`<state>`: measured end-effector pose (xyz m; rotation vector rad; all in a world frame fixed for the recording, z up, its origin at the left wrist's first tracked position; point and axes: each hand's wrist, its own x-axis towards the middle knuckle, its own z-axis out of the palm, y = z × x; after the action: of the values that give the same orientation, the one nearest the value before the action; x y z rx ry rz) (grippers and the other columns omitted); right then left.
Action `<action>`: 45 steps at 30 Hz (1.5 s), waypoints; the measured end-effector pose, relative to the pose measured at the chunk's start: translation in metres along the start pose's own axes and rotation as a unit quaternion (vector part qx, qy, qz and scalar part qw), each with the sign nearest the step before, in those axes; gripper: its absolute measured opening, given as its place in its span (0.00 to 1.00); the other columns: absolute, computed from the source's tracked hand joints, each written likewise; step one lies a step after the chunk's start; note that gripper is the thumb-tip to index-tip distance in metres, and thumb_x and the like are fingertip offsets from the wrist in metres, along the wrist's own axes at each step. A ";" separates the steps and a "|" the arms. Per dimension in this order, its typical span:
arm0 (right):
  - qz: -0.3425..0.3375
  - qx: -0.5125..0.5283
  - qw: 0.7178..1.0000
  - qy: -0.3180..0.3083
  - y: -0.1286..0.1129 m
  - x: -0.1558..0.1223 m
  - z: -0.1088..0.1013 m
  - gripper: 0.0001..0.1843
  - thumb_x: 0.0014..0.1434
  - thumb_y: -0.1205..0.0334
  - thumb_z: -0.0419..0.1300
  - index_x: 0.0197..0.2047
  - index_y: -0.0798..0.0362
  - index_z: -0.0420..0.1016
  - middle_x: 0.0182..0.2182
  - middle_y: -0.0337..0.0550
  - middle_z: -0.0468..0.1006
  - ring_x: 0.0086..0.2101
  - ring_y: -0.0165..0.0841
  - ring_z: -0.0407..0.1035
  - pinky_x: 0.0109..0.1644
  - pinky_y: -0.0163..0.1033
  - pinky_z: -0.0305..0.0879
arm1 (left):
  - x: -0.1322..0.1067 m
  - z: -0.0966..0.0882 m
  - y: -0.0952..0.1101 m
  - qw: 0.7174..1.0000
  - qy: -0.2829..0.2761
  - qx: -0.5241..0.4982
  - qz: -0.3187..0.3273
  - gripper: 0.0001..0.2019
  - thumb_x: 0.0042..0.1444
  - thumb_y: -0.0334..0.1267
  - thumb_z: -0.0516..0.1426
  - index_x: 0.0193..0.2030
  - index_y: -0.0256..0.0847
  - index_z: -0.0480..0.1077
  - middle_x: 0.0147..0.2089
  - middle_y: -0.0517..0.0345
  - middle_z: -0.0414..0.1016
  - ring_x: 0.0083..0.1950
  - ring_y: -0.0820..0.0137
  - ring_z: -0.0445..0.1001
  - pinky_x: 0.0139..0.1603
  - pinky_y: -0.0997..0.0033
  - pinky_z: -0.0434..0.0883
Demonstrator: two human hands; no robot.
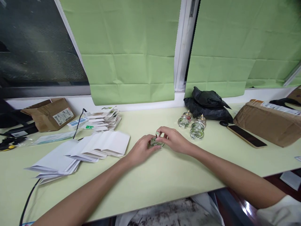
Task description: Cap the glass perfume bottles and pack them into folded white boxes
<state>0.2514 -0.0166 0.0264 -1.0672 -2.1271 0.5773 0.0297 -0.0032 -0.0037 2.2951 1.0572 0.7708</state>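
Near the middle of the table, my left hand point(143, 147) curls around the side of a small clear glass bottle point(155, 143) resting on or just above the tabletop. My right hand point(172, 139) pinches the small shiny cap point(158, 134) at the top of the same bottle. My fingers hide much of the glass, and I cannot tell whether the cap sits on it or is lifted. Similar glass pieces with gold-coloured tops stand beyond my right hand, in a nearer cluster point(197, 130) and a farther one point(185, 120).
On the left lie white folded papers point(98, 144), a stack of small boxes point(104, 119), an opened carton point(50, 114) and a black cable point(27, 201). Black plastic bags point(207, 105), a phone point(246, 136) and a brown carton point(268, 121) occupy the right. Green blinds point(134, 56) hang behind.
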 end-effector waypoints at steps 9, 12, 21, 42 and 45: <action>-0.022 -0.020 0.999 0.023 0.005 -0.003 0.009 0.03 0.71 0.62 0.56 0.46 0.48 0.70 0.40 0.37 0.78 0.36 0.32 0.68 0.41 0.37 0.59 | 0.001 0.000 -0.002 1.000 -0.006 0.022 0.004 0.14 0.67 0.51 0.59 0.45 0.41 0.73 0.38 0.57 0.74 0.37 0.66 0.70 0.36 0.67 0.61; -0.019 -0.002 0.999 0.033 0.002 -0.001 0.008 0.04 0.72 0.61 0.55 0.46 0.48 0.71 0.41 0.38 0.78 0.36 0.33 0.69 0.43 0.39 0.62 | 0.001 0.000 -0.003 1.000 -0.007 0.026 0.003 0.15 0.67 0.52 0.58 0.45 0.41 0.74 0.38 0.56 0.74 0.38 0.64 0.70 0.37 0.67 0.62; 0.002 -0.058 0.994 0.091 0.014 0.007 -0.038 0.09 0.70 0.57 0.57 0.47 0.51 0.75 0.45 0.47 0.77 0.38 0.35 0.71 0.42 0.41 0.67 | 0.002 0.002 -0.005 1.000 0.017 0.014 -0.007 0.17 0.65 0.54 0.60 0.46 0.42 0.75 0.41 0.54 0.78 0.40 0.62 0.72 0.40 0.64 0.66; -0.130 -0.157 0.973 -0.105 -0.002 0.025 -0.026 0.08 0.75 0.59 0.53 0.52 0.49 0.71 0.45 0.47 0.77 0.45 0.40 0.69 0.46 0.43 0.64 | 0.003 0.001 -0.007 0.999 0.030 0.010 -0.037 0.16 0.65 0.53 0.60 0.44 0.41 0.75 0.38 0.56 0.77 0.37 0.64 0.72 0.37 0.66 0.64; -0.135 -0.165 0.968 -0.131 -0.007 0.035 -0.026 0.07 0.74 0.63 0.53 0.46 0.50 0.71 0.41 0.44 0.76 0.39 0.37 0.68 0.41 0.40 0.60 | 0.002 0.000 -0.006 0.999 0.027 0.012 -0.037 0.15 0.66 0.52 0.59 0.44 0.41 0.74 0.38 0.56 0.77 0.38 0.64 0.72 0.37 0.66 0.64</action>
<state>0.2517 0.0104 0.0611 -0.8848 -2.6150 0.2471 0.0279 0.0022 -0.0071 2.2523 1.1738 0.7996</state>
